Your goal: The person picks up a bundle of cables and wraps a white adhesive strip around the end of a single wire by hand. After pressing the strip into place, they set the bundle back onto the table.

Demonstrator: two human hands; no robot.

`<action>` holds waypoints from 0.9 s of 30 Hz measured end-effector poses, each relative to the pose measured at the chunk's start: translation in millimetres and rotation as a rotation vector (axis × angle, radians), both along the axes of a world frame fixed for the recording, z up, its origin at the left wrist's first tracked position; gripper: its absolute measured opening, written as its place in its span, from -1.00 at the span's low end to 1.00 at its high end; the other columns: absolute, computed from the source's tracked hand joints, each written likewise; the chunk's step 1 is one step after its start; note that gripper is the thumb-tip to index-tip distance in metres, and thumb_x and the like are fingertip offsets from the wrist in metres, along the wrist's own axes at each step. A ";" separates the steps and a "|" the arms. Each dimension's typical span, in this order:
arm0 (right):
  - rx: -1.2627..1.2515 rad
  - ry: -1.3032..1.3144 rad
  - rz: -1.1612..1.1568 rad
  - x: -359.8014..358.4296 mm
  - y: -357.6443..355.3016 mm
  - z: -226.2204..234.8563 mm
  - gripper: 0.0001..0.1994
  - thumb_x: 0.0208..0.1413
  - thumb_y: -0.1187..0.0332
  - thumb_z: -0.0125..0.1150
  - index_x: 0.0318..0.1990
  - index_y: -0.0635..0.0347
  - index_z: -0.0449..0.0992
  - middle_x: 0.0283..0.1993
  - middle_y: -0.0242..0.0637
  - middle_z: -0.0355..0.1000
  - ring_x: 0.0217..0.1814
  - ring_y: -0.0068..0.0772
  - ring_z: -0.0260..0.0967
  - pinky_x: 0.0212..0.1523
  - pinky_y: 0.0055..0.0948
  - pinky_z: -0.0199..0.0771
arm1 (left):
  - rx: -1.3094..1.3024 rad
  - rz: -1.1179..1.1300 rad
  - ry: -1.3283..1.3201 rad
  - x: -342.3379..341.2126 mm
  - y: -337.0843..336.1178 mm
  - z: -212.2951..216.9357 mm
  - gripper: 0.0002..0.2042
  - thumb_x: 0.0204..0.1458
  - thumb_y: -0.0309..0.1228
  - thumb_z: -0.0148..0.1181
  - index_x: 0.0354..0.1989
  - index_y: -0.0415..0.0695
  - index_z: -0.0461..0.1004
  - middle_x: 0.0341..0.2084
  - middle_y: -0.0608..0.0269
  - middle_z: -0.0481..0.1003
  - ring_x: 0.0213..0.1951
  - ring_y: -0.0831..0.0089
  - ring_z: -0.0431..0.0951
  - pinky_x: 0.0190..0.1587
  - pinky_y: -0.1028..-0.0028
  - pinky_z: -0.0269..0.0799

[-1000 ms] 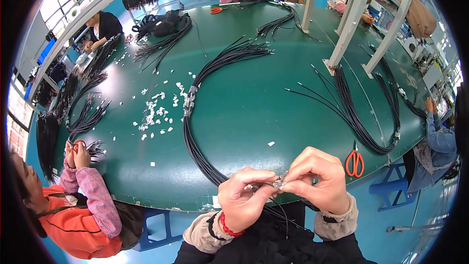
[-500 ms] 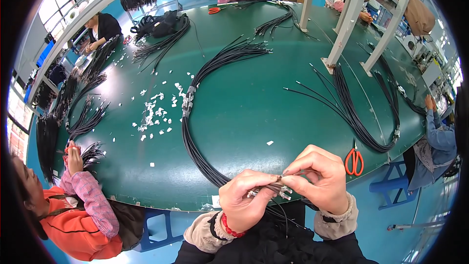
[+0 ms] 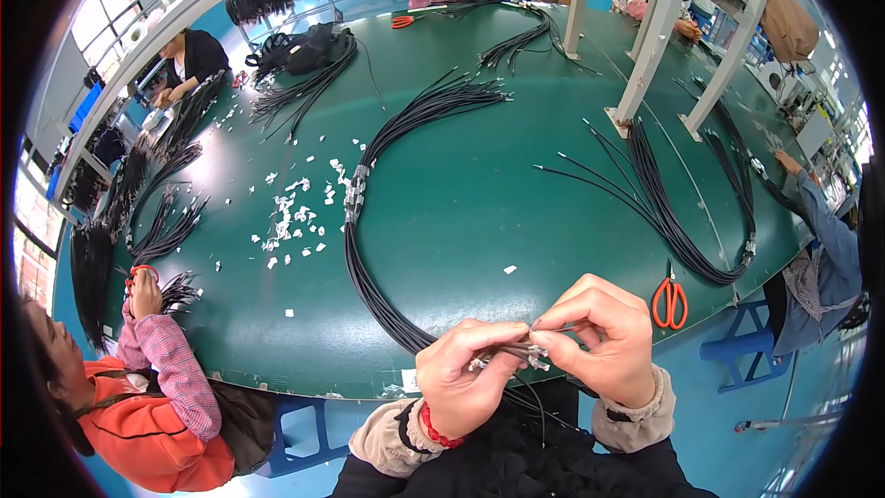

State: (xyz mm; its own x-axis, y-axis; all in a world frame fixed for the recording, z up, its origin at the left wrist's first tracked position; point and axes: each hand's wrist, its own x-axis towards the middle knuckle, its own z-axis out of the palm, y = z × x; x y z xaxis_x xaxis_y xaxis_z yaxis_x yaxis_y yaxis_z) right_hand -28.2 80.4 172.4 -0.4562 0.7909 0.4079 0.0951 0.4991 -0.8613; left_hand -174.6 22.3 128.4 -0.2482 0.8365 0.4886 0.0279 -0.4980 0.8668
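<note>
My left hand (image 3: pixel 461 373) is closed around the end of a long bundle of black cables (image 3: pixel 354 254). Several small pale connector ends (image 3: pixel 535 358) stick out past its fingers. The bundle curves away across the green table (image 3: pixel 479 194) and is wrapped at its middle. Against the left fingertips, my right hand (image 3: pixel 604 337) pinches the tip of one thin cable; the exact grip point is too small to make out. Red-handled snips (image 3: pixel 669 302) lie on the table just right of my right hand.
White scraps (image 3: pixel 297 214) are scattered left of the bundle. A second cable bundle (image 3: pixel 668 221) curves at the right, near metal rack legs (image 3: pixel 650 46). Co-workers sit around the table; one in an orange vest (image 3: pixel 147 438) holds a red-handled tool at the left.
My hands stay nearly in place, with the right fingertips shifting slightly at the cable tip. The co-worker at the far right has reached an arm further over the table.
</note>
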 end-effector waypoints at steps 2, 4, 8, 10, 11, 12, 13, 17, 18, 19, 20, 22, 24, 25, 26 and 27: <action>0.010 -0.010 -0.002 -0.2 0.2 0.5 -0.85 -0.21 0.66 0.30 -0.42 0.33 0.50 -0.44 -0.25 0.41 -0.48 -0.60 0.34 -0.59 -0.70 0.27 | -0.011 -0.004 -0.011 0.2 -1.0 0.4 -0.70 -0.17 -0.78 0.22 -0.21 -0.26 0.48 -0.44 0.12 0.51 -0.43 0.47 0.57 -0.42 0.60 0.51; 0.039 0.033 -0.004 -0.9 0.9 0.0 -0.86 -0.21 0.64 0.32 -0.43 0.31 0.51 -0.45 -0.27 0.41 -0.49 -0.61 0.33 -0.60 -0.69 0.23 | -0.048 -0.041 -0.062 0.9 -2.0 1.5 -0.70 -0.17 -0.79 0.20 -0.21 -0.29 0.48 -0.43 0.12 0.50 -0.42 0.47 0.57 -0.40 0.60 0.52; 0.099 0.040 -0.017 2.1 2.3 2.2 -0.86 -0.22 0.61 0.35 -0.44 0.28 0.51 -0.47 -0.29 0.41 -0.51 -0.61 0.31 -0.61 -0.67 0.19 | -0.079 -0.115 -0.143 1.9 -1.1 3.1 -0.70 -0.16 -0.82 0.16 -0.19 -0.32 0.48 -0.41 0.12 0.47 -0.41 0.46 0.56 -0.38 0.59 0.53; 0.122 0.034 -0.025 3.8 2.4 3.3 -0.85 -0.22 0.60 0.36 -0.45 0.27 0.51 -0.48 -0.30 0.41 -0.51 -0.61 0.31 -0.61 -0.67 0.18 | -0.085 -0.143 -0.169 2.8 -1.0 5.1 -0.70 -0.15 -0.82 0.15 -0.19 -0.34 0.48 -0.40 0.12 0.46 -0.41 0.46 0.56 -0.38 0.58 0.53; 0.138 0.034 -0.033 4.5 2.0 3.1 -0.85 -0.23 0.60 0.36 -0.45 0.26 0.51 -0.48 -0.31 0.41 -0.52 -0.61 0.31 -0.62 -0.66 0.17 | -0.104 -0.144 -0.174 3.5 -1.6 6.7 -0.74 -0.15 -0.82 0.14 -0.24 -0.35 0.46 -0.42 0.11 0.45 -0.44 0.42 0.56 -0.40 0.56 0.53; 0.154 0.035 -0.041 5.2 1.5 3.0 -0.85 -0.23 0.59 0.37 -0.46 0.25 0.51 -0.49 -0.32 0.41 -0.53 -0.61 0.30 -0.62 -0.66 0.16 | -0.123 -0.144 -0.179 4.3 -2.3 8.5 -0.78 -0.14 -0.83 0.13 -0.28 -0.37 0.44 -0.44 0.10 0.44 -0.46 0.38 0.56 -0.43 0.54 0.52; 0.170 0.036 -0.050 5.9 1.1 3.1 -0.85 -0.24 0.58 0.38 -0.46 0.25 0.51 -0.50 -0.33 0.41 -0.53 -0.61 0.30 -0.62 -0.66 0.16 | -0.142 -0.145 -0.185 4.9 -2.5 9.9 -0.81 -0.14 -0.83 0.12 -0.33 -0.39 0.43 -0.46 0.09 0.43 -0.48 0.35 0.56 -0.45 0.51 0.52; 0.137 0.050 -0.070 8.4 -1.2 6.4 -0.85 -0.24 0.56 0.39 -0.47 0.23 0.51 -0.51 -0.34 0.41 -0.54 -0.61 0.29 -0.62 -0.66 0.14 | -0.176 -0.198 -0.294 8.7 -1.0 14.5 -0.85 -0.11 -0.79 0.14 -0.33 -0.39 0.44 -0.47 0.10 0.42 -0.50 0.35 0.55 -0.46 0.52 0.51; 0.138 0.052 -0.071 9.4 -2.0 7.9 -0.85 -0.24 0.56 0.39 -0.47 0.23 0.51 -0.51 -0.34 0.41 -0.54 -0.61 0.29 -0.62 -0.66 0.14 | -0.175 -0.198 -0.292 9.4 -1.3 15.7 -0.85 -0.11 -0.79 0.14 -0.33 -0.39 0.44 -0.47 0.10 0.42 -0.50 0.35 0.55 -0.46 0.52 0.51; 0.115 0.042 -0.066 10.7 -3.0 9.8 -0.84 -0.24 0.56 0.39 -0.48 0.23 0.51 -0.50 -0.34 0.41 -0.54 -0.62 0.29 -0.62 -0.67 0.14 | -0.178 -0.205 -0.306 10.1 -1.8 16.8 -0.86 -0.10 -0.76 0.15 -0.34 -0.39 0.44 -0.47 0.10 0.42 -0.51 0.36 0.54 -0.47 0.52 0.51; 0.092 0.033 -0.061 12.1 -3.9 11.5 -0.84 -0.25 0.55 0.40 -0.48 0.22 0.51 -0.50 -0.35 0.41 -0.54 -0.63 0.29 -0.63 -0.67 0.14 | -0.180 -0.212 -0.321 10.8 -2.3 17.7 -0.87 -0.09 -0.74 0.17 -0.34 -0.39 0.44 -0.47 0.11 0.41 -0.52 0.36 0.54 -0.48 0.53 0.50; 0.069 0.025 -0.056 14.5 -4.8 13.1 -0.84 -0.25 0.55 0.40 -0.48 0.22 0.51 -0.50 -0.35 0.41 -0.54 -0.64 0.28 -0.63 -0.68 0.13 | -0.182 -0.219 -0.334 11.4 -2.6 19.7 -0.88 -0.09 -0.71 0.19 -0.34 -0.39 0.45 -0.48 0.11 0.41 -0.53 0.37 0.53 -0.48 0.53 0.50; 0.022 0.026 -0.036 17.6 -5.7 14.0 -0.83 -0.26 0.54 0.41 -0.48 0.22 0.51 -0.50 -0.35 0.41 -0.54 -0.65 0.28 -0.62 -0.69 0.14 | -0.201 -0.279 -0.362 11.5 -2.3 21.4 -0.87 -0.09 -0.66 0.23 -0.34 -0.37 0.45 -0.48 0.12 0.41 -0.54 0.39 0.52 -0.50 0.55 0.48; -0.002 0.027 -0.027 18.7 -6.3 14.4 -0.83 -0.26 0.54 0.42 -0.48 0.22 0.51 -0.50 -0.35 0.41 -0.54 -0.66 0.28 -0.62 -0.69 0.15 | -0.211 -0.309 -0.377 11.9 -2.3 22.0 -0.86 -0.09 -0.64 0.24 -0.34 -0.37 0.45 -0.48 0.12 0.41 -0.55 0.41 0.52 -0.50 0.56 0.47; -0.001 0.029 -0.028 19.5 -6.8 14.3 -0.83 -0.26 0.54 0.42 -0.48 0.22 0.51 -0.50 -0.35 0.41 -0.54 -0.66 0.28 -0.62 -0.69 0.15 | -0.210 -0.310 -0.375 12.6 -2.5 22.1 -0.86 -0.09 -0.64 0.24 -0.34 -0.37 0.45 -0.48 0.12 0.41 -0.55 0.41 0.52 -0.50 0.56 0.47; 0.003 0.045 -0.017 20.1 -7.1 13.7 -0.83 -0.26 0.54 0.42 -0.47 0.23 0.52 -0.49 -0.34 0.41 -0.54 -0.66 0.28 -0.61 -0.69 0.16 | -0.201 -0.316 -0.382 13.5 -2.8 21.8 -0.86 -0.09 -0.63 0.25 -0.35 -0.36 0.45 -0.49 0.12 0.41 -0.55 0.42 0.51 -0.51 0.57 0.46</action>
